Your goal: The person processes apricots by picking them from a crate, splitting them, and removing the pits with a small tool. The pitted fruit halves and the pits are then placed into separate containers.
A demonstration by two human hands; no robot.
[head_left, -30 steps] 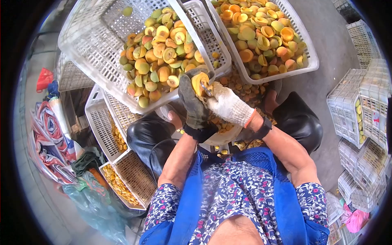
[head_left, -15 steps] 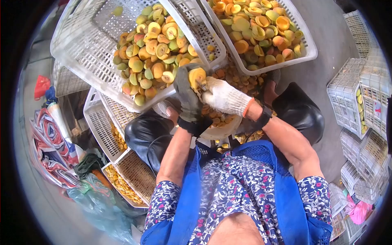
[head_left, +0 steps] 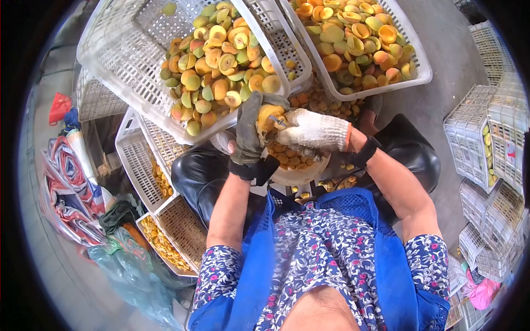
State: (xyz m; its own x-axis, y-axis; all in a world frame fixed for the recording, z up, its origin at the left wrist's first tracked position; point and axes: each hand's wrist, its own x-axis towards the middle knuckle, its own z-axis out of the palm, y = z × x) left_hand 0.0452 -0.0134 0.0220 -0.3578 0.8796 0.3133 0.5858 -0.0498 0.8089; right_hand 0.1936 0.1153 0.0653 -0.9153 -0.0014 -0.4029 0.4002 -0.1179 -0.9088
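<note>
The fruit sits in my left hand, cupped to steady it against the small metal tool, its tip unclear, clasped in my right hand; the bucket stands at five o'clock, low for catching drops, the crate within reach at ten.

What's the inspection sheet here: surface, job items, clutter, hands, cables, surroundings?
Surface: grey concrete-like floor.
Job items: yellow-orange cut fruit in hand; tilted white perforated plastic basket and white rectangular plastic crate, both holding fruit halves; round off-white bucket below the hands.
Clutter: red-white-blue striped sheeting, translucent blue-green plastic bag, bright pink bag.
Hands: left hand, dark grey-green glove, grips the fruit; right hand, white knit glove, holds a small metal tool against it.
Cables: nothing seen.
Surroundings: stacked white plastic lattice crates, right.
</note>
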